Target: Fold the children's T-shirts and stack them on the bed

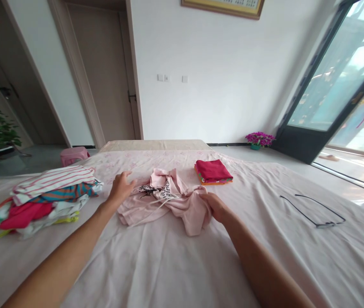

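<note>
A crumpled pale pink garment (169,199) with black print and a white drawstring lies in the middle of the bed (156,265). My right hand (215,206) is closed on its right edge, gripping a fold of the fabric. My left hand (121,187) hovers at the garment's left edge with fingers apart, holding nothing.
A loose pile of striped, teal, red and white clothes (40,199) lies at the left. A folded red stack (213,171) sits behind the garment. A thin dark wire hanger (316,211) lies at the right. A pink stool (73,155) and potted flowers (260,139) stand on the floor beyond.
</note>
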`<state>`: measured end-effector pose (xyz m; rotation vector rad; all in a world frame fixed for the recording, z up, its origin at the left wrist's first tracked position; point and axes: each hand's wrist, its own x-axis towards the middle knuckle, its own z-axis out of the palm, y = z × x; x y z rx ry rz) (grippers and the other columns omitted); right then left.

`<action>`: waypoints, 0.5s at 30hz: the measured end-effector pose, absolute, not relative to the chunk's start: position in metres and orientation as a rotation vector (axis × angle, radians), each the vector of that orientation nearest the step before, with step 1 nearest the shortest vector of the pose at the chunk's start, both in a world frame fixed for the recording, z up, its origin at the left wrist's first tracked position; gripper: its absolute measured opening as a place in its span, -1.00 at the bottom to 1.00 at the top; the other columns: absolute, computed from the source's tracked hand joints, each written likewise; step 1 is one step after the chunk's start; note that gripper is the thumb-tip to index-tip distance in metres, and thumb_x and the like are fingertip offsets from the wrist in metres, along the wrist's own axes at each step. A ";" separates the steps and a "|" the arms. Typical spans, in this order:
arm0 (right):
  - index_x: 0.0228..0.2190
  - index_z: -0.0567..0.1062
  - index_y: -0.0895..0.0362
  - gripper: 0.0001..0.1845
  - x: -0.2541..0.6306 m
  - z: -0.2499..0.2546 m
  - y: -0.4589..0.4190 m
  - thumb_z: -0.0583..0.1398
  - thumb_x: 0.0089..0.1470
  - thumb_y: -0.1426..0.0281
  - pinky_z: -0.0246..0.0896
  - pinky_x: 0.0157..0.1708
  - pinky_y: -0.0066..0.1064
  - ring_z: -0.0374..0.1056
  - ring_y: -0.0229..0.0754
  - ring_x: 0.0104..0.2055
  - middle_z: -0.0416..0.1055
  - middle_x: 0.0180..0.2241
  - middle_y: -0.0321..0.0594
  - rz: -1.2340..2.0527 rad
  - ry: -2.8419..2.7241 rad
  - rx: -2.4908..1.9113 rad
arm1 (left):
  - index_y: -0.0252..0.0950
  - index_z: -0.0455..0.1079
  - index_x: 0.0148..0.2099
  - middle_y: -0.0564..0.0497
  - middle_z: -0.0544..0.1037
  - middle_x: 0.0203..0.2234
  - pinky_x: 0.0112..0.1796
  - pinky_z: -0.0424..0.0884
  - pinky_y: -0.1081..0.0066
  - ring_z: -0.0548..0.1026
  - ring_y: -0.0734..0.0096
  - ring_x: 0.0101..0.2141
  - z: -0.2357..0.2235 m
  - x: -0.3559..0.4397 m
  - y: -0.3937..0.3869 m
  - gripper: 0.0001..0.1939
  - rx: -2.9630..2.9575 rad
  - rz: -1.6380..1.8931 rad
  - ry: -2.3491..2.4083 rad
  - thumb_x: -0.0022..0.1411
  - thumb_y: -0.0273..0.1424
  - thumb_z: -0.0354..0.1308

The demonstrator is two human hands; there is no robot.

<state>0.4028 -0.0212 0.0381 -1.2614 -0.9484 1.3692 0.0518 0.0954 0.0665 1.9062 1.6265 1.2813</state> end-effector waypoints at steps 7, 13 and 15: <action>-0.35 0.53 0.18 -0.67 0.385 0.026 -0.020 0.33 -0.18 0.24 0.30 -0.35 -0.35 0.43 -0.10 -0.37 0.54 -0.43 -0.21 1.232 -1.048 -1.233 | -0.13 0.45 -0.02 -0.03 0.54 -0.09 0.03 0.34 0.29 0.46 0.19 -0.01 0.022 0.042 0.010 -0.62 2.503 0.631 1.315 0.06 -0.40 0.21; -0.40 0.51 0.17 -0.79 0.395 0.033 -0.024 0.24 -0.22 0.42 0.26 -0.45 -0.40 0.39 -0.14 -0.44 0.51 -0.50 -0.25 1.263 -1.009 -1.266 | -0.16 0.43 -0.25 -0.02 0.52 -0.24 -0.09 0.35 0.33 0.49 0.21 -0.14 0.047 0.015 0.026 -0.71 2.677 0.616 1.454 0.02 -0.57 0.02; -0.47 0.50 0.17 -0.85 0.406 0.036 -0.030 0.21 -0.23 0.46 0.23 -0.51 -0.43 0.36 -0.18 -0.49 0.48 -0.55 -0.25 1.335 -1.029 -1.326 | -0.16 0.40 -0.28 0.01 0.52 -0.27 -0.11 0.34 0.33 0.48 0.20 -0.15 0.060 -0.012 0.037 -0.75 2.680 0.675 1.516 -0.02 -0.53 0.02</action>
